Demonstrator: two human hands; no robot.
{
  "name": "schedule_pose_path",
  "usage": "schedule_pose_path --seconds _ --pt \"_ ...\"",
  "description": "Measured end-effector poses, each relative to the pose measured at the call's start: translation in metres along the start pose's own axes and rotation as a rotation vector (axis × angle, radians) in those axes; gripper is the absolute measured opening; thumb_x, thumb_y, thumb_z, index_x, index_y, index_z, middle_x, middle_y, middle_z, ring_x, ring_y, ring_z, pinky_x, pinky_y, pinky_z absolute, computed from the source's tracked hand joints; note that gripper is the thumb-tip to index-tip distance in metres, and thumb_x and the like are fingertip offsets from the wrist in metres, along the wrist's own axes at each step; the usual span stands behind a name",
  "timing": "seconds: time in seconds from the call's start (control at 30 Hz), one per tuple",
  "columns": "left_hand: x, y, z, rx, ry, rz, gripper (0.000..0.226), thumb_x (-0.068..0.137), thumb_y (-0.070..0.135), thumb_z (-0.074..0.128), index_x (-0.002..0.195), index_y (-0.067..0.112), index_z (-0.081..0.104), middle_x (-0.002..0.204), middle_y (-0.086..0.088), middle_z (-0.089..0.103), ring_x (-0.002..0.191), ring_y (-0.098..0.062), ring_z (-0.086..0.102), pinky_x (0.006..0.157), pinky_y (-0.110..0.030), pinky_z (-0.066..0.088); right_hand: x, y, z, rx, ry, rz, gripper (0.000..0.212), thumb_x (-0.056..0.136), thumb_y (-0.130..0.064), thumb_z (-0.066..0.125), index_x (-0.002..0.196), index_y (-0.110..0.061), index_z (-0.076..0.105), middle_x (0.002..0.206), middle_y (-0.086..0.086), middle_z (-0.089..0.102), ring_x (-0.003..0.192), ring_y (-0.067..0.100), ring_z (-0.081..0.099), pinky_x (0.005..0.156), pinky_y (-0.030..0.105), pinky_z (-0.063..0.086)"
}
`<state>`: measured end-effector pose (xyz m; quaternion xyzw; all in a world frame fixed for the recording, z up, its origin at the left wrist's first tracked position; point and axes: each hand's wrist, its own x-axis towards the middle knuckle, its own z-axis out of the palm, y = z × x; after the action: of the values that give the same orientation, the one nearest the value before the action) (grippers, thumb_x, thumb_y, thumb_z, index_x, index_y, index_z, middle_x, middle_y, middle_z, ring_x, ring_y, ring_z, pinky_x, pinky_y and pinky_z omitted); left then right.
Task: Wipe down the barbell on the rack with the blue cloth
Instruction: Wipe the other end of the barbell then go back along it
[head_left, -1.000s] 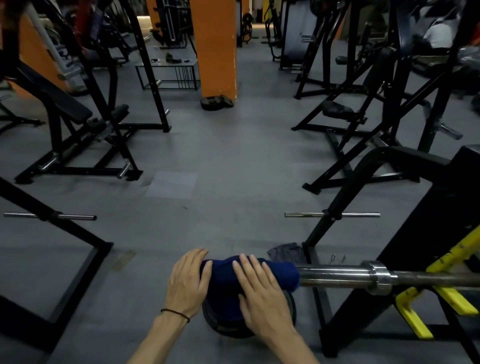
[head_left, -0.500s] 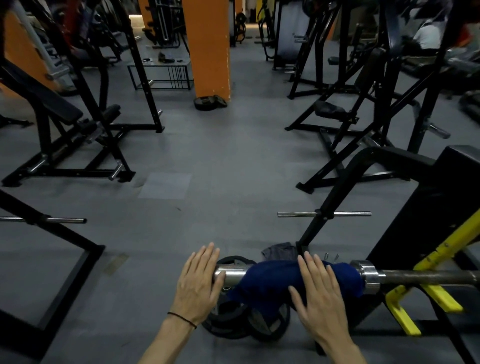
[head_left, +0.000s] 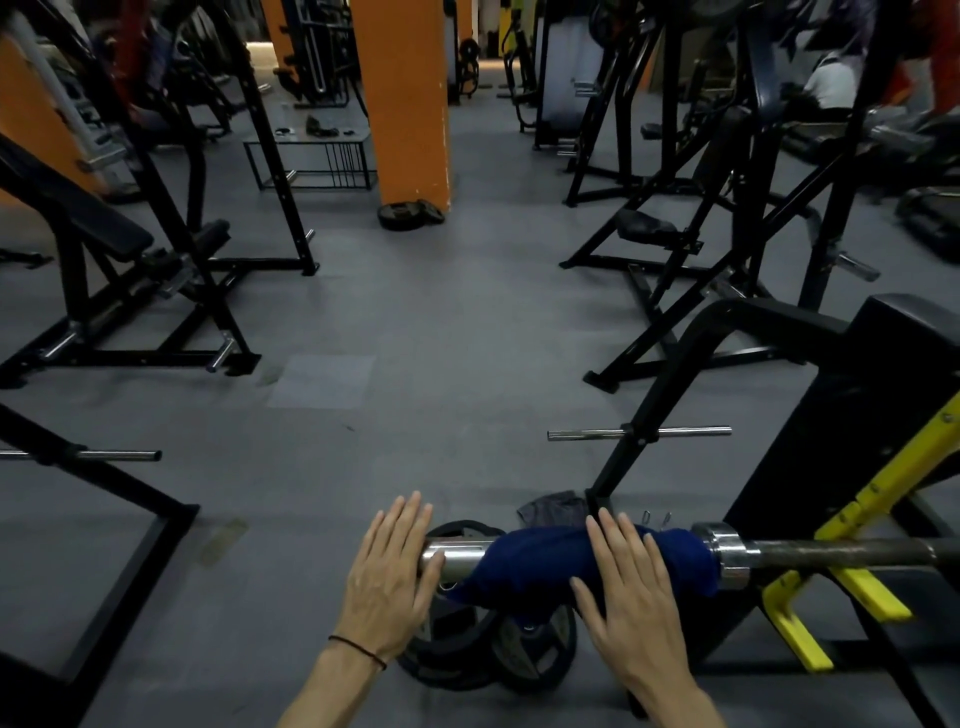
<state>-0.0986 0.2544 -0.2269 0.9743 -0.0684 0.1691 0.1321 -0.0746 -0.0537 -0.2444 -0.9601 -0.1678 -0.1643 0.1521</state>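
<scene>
Cloth on the bar sleeve

Right hand (head_left: 631, 597) lies flat, fingers straight, on the blue cloth (head_left: 550, 564) draped over the barbell (head_left: 841, 553); left hand (head_left: 387, 577), open, touches the bar's end.

Dark blue cloth (head_left: 587, 561) draped over the chrome sleeve of the horizontal racked barbell (head_left: 841, 554).

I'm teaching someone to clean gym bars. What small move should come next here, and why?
Probably slide the blue cloth back toward the sleeve's bare end: the right hand presses it beside the collar, while steel near the left hand lies uncovered.
</scene>
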Motion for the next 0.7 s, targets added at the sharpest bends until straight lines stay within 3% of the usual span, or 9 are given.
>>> schedule_pose_path --seconds 0.13,0.33,0.7 --pt "-0.0013 -0.0027 0.0022 0.015 0.017 0.023 0.057 0.102 0.040 0.037 0.146 0.005 0.049 0.154 -0.011 0.045 0.143 -0.028 0.042 0.119 -0.041 0.024 -0.0004 -0.0024 -0.0007 0.004 -0.014 0.017 0.070 0.099 -0.050 0.042 0.160 -0.017 0.031 0.167 0.000 0.027 0.156 0.017 0.016 0.128 0.041 0.006" --pt "-0.0014 0.0005 0.0012 -0.007 0.035 0.013 0.059 0.107 0.044 0.027 0.145 0.005 0.051 0.153 -0.011 0.047 0.143 -0.026 0.041 0.121 -0.038 0.021 0.0000 -0.0049 -0.0024 0.013 -0.010 0.025 0.070 0.098 -0.050 0.042 0.158 -0.016 0.034 0.165 0.001 0.031 0.155 0.017 0.019 0.128 0.039 0.005" --pt "-0.0006 0.0002 -0.0001 0.006 0.029 0.026 0.060 0.107 0.044 0.027 0.147 0.005 0.048 0.155 -0.010 0.045 0.146 -0.023 0.036 0.123 -0.037 0.017 0.0024 -0.0045 -0.0066 0.028 0.003 -0.004 0.069 0.096 -0.049 0.045 0.157 -0.015 0.037 0.162 0.002 0.036 0.153 0.019 0.024 0.127 0.039 0.007"
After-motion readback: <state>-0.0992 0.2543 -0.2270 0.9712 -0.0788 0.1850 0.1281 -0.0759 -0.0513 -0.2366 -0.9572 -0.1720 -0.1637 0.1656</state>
